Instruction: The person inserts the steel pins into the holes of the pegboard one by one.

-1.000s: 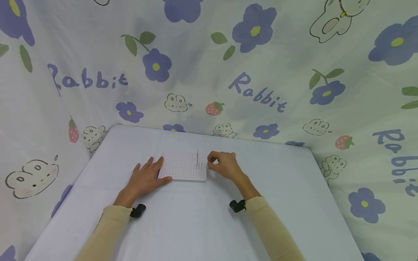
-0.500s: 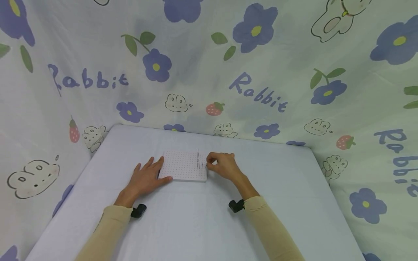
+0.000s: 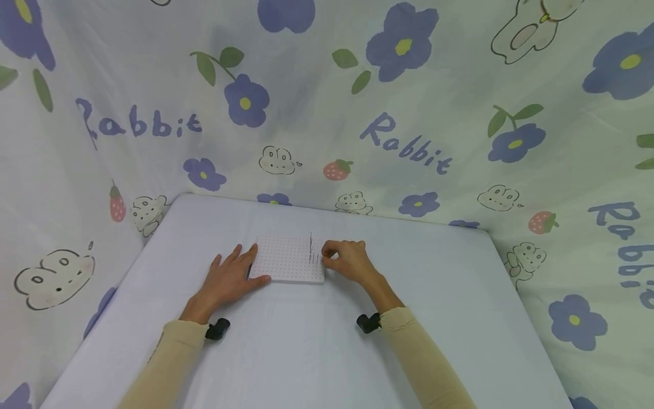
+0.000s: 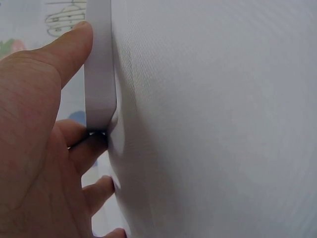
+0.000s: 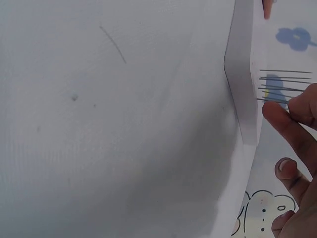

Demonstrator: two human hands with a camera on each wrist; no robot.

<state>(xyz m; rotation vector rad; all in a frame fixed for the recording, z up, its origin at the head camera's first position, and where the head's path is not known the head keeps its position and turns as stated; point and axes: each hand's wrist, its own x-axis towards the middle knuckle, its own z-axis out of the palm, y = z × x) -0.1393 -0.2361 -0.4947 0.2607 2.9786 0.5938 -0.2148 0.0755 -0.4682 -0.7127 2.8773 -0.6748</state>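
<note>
Against a rabbit-print cloth backdrop [image 3: 409, 142], a white pegboard [image 3: 286, 260] lies mid-table [image 3: 317, 352]. The left hand [image 3: 227, 278] rests spread on the board's left edge; the right hand [image 3: 347, 258], nearer the upright pins [image 3: 311, 253] at the board's right side, pinches at them, fingers curled.

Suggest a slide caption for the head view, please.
Left hand steadies a white dotted board while the right hand works at its upright pins.

- long beige sleeves on both arms, lower centre of the head view
- small black camera unit at each wrist cuff
- left hand [image 3: 227, 279], right hand [image 3: 349, 260] bare
</note>
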